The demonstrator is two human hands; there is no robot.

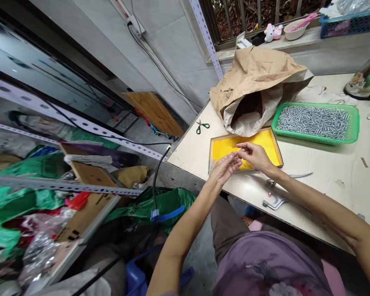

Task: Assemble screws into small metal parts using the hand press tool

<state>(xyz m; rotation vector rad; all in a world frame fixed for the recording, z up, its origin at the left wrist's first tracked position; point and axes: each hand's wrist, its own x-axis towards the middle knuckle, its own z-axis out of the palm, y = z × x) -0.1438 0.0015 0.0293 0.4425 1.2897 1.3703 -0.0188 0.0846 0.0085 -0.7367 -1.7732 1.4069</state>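
Note:
Over a shallow tray with a yellow bottom (pixel 223 146), my two hands come together at the fingertips. My left hand (pixel 225 167) is turned partly palm up, with its fingers curled and the thumb drawn in. My right hand (pixel 255 157) reaches in from the right, thumb and fingers pinched close to the left fingertips. Whatever lies between them is too small to make out. Small silvery metal pieces (pixel 212 165) lie in the tray's left corner, beside my left wrist. A green plastic basket (pixel 314 142) filled with similar silvery pieces (pixel 314 121) stands to the right.
A large brown paper sack (pixel 259 70) lies with its mouth facing the tray. Scissors (pixel 202 126) rest near the table's left edge. Metal tools (pixel 275 202) lie by the front edge, near my right forearm. A black cable (pixel 156 176) hangs left of the table.

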